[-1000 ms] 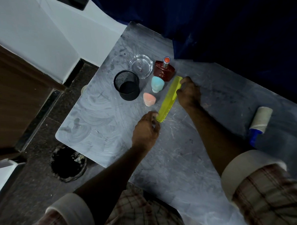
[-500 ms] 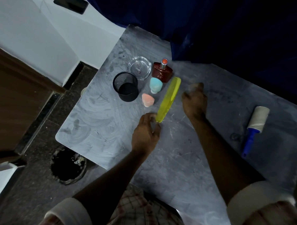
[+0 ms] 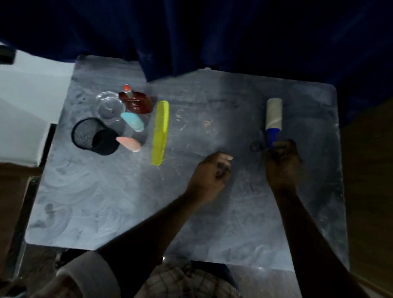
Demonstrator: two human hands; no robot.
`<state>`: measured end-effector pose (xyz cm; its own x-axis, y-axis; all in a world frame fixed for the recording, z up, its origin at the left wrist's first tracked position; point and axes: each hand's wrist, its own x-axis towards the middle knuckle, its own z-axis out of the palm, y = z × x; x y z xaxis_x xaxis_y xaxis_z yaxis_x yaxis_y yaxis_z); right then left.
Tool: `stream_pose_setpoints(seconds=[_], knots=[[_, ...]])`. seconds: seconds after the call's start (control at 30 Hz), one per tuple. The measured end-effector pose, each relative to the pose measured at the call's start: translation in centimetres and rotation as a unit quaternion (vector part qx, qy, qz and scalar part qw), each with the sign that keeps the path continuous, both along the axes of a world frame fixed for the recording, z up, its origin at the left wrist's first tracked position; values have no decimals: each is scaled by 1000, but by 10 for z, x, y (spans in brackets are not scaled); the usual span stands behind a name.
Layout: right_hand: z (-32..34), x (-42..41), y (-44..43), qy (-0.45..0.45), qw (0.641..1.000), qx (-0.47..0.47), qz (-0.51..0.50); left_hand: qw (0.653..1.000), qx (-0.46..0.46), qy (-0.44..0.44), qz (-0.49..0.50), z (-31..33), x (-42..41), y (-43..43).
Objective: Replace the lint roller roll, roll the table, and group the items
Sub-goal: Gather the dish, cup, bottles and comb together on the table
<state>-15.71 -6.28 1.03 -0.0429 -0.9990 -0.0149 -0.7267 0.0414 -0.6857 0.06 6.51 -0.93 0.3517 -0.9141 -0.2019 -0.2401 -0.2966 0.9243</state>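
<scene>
Right hand (image 3: 280, 161) grips the blue handle of the lint roller (image 3: 273, 120) lying on the bench (image 3: 98, 201). Left hand (image 3: 210, 174) loosely curled, holding nothing, right of the comb (image 3: 160, 131).

Views: one only, the head camera; no second view shares the scene
Position: above the near edge of the table (image 3: 210, 228), over the person's chest
Direction: forward and steeply down, almost a top view of the tabletop
Near edge of frame: checked shirt and both forearms entering from the bottom
Far edge of frame: dark blue curtain (image 3: 218, 32) behind the table
Left margin: white surface and floor beside the table
Right margin: brown wood surface
Closeness: close; the tabletop fills most of the frame, all four corners in view
Lens: wide-angle, straight edges bowed near the borders
Sharpness: dim light, some blur
</scene>
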Motion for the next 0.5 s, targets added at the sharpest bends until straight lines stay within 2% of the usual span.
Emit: stream_pose_setpoints(seconds=[0.13,0.33,0.4,0.5], knots=[[1,-21,-22,57,998,-17,-3,996,62,48,-49,-7,-28,-50],[-9,-15,-45,87,994,64,25,981,139,134,0,-17,-52,-107],[-11,-13,-47,95,993,62,38,989,130,65,-17,-17,-52,-114],[-13,-10,-48,99,991,75,56,993,113,9,-32,-16,-54,-119]])
